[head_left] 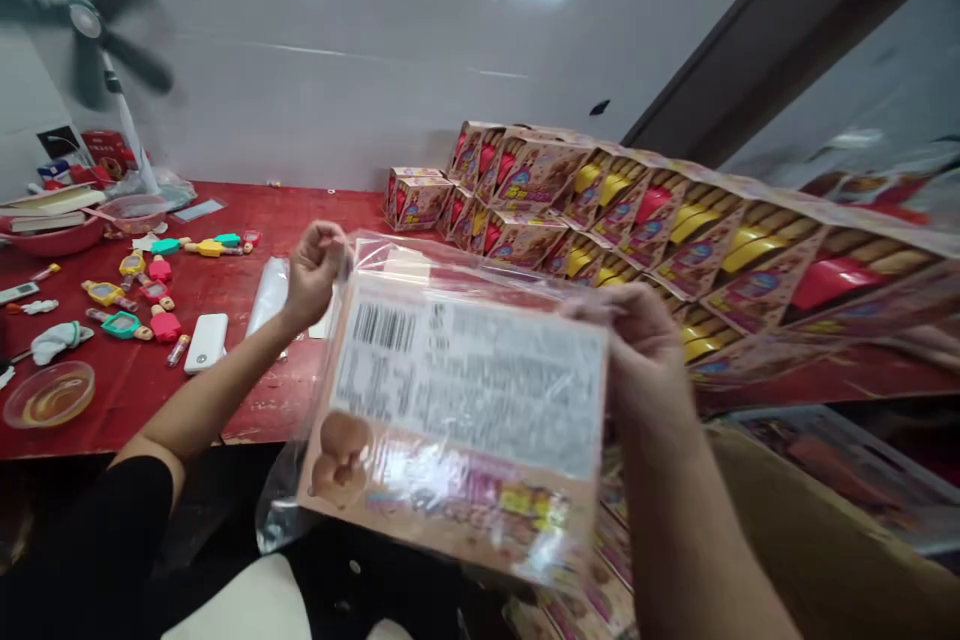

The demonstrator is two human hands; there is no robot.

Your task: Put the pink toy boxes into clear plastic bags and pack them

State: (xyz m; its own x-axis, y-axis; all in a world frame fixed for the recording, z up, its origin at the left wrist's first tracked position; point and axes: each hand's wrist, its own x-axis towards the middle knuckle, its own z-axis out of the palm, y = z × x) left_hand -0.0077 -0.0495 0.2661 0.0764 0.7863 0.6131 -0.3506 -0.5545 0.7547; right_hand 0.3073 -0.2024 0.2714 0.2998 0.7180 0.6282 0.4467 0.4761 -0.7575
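A flat printed box (472, 390) in a clear plastic bag (281, 510) hangs in front of me, its barcode and text side facing me. My left hand (315, 270) is closed on the bag's upper left edge, fingers pinched together. On the other side my right hand (641, 340) is closed at the upper right corner, blurred by motion, over both bag and box edge. The bag's loose lower left part sticks out beyond the box. Behind my hands lies the red tabletop (322, 205).
Stacked printed boxes (637, 210) with red and yellow contents line the table's right side. On the left are small coloured toys (161, 325), a white power bank (206, 342), a clear bowl (49, 395) and a fan (86, 20). A cardboard box (817, 530) stands lower right.
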